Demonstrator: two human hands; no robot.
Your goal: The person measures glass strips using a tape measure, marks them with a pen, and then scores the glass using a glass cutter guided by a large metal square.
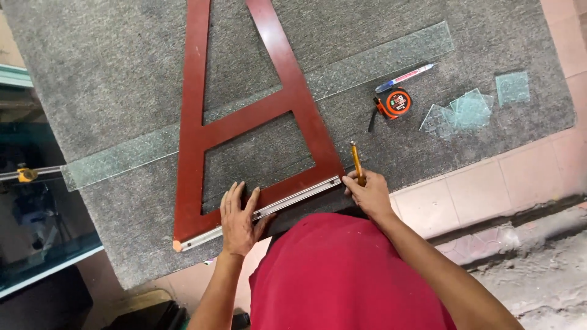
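Two hands work the near end of the red wooden square (244, 122): left hand (238, 217) flat, pinning its base rail; right hand (367, 192) gripping a yellow cutter (356, 160) beside the rail's right end, upright.

One red wooden frame (244, 122), one long glass strip (379, 58), one tape measure (394, 104), one marker (405, 77), one yellow tool (356, 162), several glass offcuts (468, 110) at three o'clock.

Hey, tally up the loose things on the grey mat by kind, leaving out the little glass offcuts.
Red wooden square: 1
Long glass strip: 1
Tape measure: 1
Marker pen: 1
Yellow-handled tool, in the right hand: 1
Total: 5
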